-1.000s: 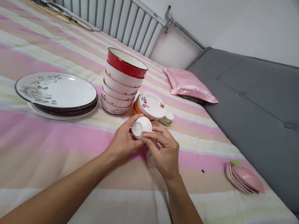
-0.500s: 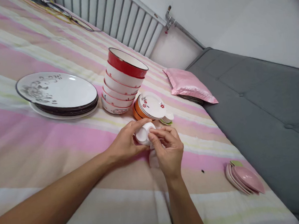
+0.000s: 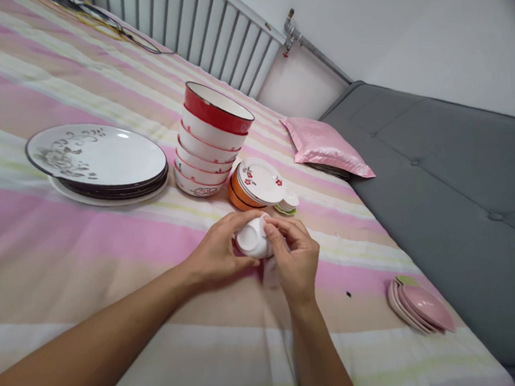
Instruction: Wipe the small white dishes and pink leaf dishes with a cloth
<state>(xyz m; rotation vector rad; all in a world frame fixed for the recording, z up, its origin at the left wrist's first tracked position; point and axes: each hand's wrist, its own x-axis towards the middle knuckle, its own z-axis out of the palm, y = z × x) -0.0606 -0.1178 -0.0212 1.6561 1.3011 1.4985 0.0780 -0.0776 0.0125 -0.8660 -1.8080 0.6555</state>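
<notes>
A small white cup is turned bottom-up between both hands, just above the striped bedspread. My left hand wraps its fingers round the cup from the left. My right hand pinches the cup's right side with thumb and forefinger. Something white shows under my right hand, mostly hidden. Just beyond the hands stands an orange bowl with small flowered saucers leaning on it.
A tilted stack of red-and-white bowls stands behind the orange bowl. A stack of large plates lies to the left. Pink saucers sit near the bed's right edge, beside a grey sofa. A pink cushion lies further back.
Both hands have shifted slightly right and down with the cup. The cup has turned over, so its base now faces up instead of its opening.
</notes>
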